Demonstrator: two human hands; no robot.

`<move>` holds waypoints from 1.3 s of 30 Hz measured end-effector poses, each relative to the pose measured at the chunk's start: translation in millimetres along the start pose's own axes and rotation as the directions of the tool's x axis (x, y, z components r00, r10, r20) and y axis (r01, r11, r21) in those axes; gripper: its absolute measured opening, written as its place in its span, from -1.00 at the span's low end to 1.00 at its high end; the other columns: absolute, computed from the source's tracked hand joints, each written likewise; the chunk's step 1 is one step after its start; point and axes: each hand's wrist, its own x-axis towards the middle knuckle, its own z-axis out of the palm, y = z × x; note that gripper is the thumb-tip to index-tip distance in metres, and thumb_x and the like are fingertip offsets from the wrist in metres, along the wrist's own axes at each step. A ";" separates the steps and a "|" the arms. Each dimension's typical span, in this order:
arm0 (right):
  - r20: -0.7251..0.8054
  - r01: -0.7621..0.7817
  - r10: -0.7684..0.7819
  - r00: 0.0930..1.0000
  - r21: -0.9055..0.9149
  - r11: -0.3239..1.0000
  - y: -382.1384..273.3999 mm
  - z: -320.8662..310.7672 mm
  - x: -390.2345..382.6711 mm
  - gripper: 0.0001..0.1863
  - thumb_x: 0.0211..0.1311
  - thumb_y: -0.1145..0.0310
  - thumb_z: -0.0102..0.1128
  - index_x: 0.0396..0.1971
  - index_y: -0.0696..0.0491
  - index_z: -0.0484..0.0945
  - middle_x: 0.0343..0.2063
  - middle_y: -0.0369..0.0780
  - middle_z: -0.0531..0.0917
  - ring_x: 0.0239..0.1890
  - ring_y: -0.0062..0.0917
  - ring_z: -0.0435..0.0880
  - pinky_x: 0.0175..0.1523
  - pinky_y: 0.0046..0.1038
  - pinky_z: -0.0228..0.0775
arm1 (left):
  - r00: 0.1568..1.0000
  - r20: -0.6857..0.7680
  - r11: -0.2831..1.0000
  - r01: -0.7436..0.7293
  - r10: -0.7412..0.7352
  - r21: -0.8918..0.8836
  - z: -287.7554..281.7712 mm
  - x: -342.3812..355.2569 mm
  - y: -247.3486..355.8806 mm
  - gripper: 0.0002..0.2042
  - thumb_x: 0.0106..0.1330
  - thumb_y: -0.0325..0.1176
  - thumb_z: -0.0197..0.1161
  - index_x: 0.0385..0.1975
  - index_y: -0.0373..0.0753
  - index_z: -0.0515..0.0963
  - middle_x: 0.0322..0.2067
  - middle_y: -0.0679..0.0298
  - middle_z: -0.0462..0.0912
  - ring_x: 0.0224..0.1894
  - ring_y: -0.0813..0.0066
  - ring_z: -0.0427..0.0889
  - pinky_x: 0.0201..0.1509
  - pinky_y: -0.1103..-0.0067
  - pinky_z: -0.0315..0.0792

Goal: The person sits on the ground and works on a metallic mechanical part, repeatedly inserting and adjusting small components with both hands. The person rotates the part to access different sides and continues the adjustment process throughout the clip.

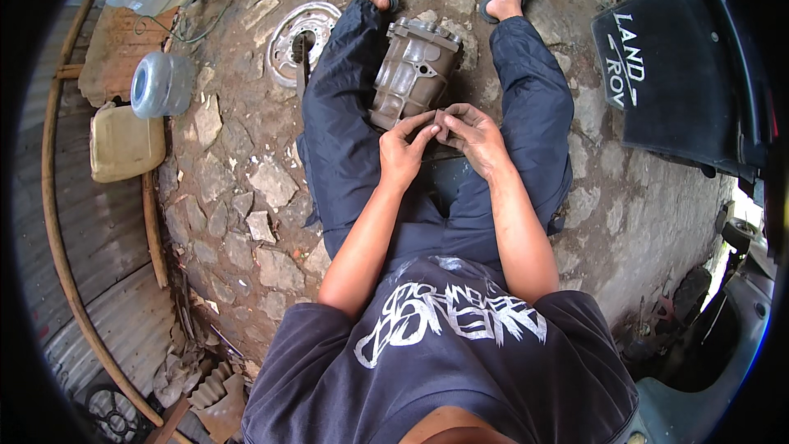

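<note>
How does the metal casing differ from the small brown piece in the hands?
The metal casing is large and blocky; the brown piece is far smaller. The casing is mostly grey, while the piece is brown. The casing sits between the legs; the piece is held between the left hand and right hand.

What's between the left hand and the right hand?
The head view shows a small brown piece there, at the fingertips of both the left hand and the right hand; exactly what it is, I can't tell.
</note>
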 end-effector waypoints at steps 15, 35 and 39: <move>-0.102 0.068 -0.069 0.992 -0.017 0.998 19.2 5.0 9.3 -0.78 0.40 0.38 0.47 -0.08 0.14 0.68 -0.12 -0.25 0.79 -0.13 -0.61 0.74 0.07 -0.47 0.62 | 0.994 -0.017 0.986 0.109 -0.112 -0.124 5.5 -3.5 -12.1 -0.65 0.35 -0.45 0.51 0.12 -0.30 0.75 -0.13 0.22 0.87 -0.15 0.65 0.78 0.03 0.63 0.61; -0.265 0.101 -0.135 0.955 -0.141 0.985 18.3 -1.8 16.5 -0.62 0.43 0.19 0.48 0.08 0.10 0.71 -0.08 -0.31 0.79 -0.05 -0.62 0.77 0.06 -0.50 0.59 | 0.978 -0.169 0.993 0.114 -0.119 -0.042 8.5 0.0 -32.6 -0.74 0.37 -0.39 0.53 -0.03 -0.34 0.70 -0.19 0.23 0.80 -0.14 0.49 0.80 0.01 0.56 0.64; -0.344 0.097 -0.235 0.909 -0.373 0.923 -0.1 -3.3 28.9 -0.65 0.42 0.18 0.47 0.03 0.10 0.75 -0.13 -0.30 0.82 -0.09 -0.59 0.81 -0.08 -0.51 0.60 | 0.963 -0.268 0.965 0.030 0.042 0.260 -13.1 35.0 -25.9 -0.75 0.36 -0.31 0.49 -0.07 -0.29 0.74 -0.05 0.06 0.71 -0.04 0.18 0.77 0.02 0.39 0.63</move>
